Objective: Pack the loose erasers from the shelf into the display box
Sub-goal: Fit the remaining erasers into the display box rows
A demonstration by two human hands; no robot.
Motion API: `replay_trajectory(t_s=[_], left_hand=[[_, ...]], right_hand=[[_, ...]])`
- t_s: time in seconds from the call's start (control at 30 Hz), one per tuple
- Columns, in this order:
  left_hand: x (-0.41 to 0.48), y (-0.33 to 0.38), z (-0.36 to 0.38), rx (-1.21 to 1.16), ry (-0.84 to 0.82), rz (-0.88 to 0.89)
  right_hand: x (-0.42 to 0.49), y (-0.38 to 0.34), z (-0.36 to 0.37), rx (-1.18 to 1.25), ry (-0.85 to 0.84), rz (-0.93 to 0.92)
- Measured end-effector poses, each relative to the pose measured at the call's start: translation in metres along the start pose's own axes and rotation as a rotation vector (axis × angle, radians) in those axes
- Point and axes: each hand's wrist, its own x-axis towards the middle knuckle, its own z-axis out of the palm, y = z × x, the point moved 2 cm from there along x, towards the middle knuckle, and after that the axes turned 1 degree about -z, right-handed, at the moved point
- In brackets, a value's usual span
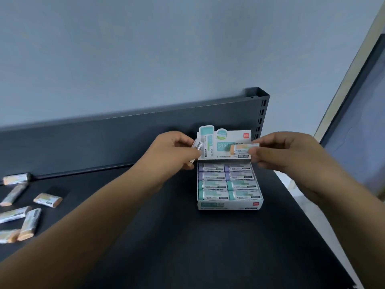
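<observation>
A white display box (229,206) stands on the dark shelf (166,236), its printed lid flap (226,142) upright at the back. Inside lie two columns of wrapped erasers (229,185), purple at the back and teal in front. My right hand (279,151) pinches an orange-ended eraser (243,148) level above the box's back row. My left hand (173,151) grips another wrapped eraser (196,146) by the box's back left corner. Several loose orange erasers (48,199) lie on the shelf at far left.
The shelf's dark back panel (125,132) rises behind the box, with a slotted upright post (261,113) at its right end. The shelf's right edge (302,205) runs close beside the box. A pale wall fills the view above.
</observation>
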Motion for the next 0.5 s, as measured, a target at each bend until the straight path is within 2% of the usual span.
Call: replay_trajectory(t_s=[0.13,0.23,0.37,0.5], left_hand=[[0.003,0.001,0.001,-0.004,0.020,-0.029],[0.006,0.002,0.004,-0.113,0.035,-0.057],[0.012,-0.001,0.008,-0.230,0.064,-0.007],[0.017,-0.010,0.012,-0.177,0.116,0.050]], right_hand=[[0.006,-0.001,-0.002,0.120,0.014,0.008],[0.009,-0.001,0.001,0.169,0.008,0.009],[0.011,-0.002,0.003,0.147,0.048,-0.011],[0.010,-0.003,0.000,-0.005,0.144,-0.093]])
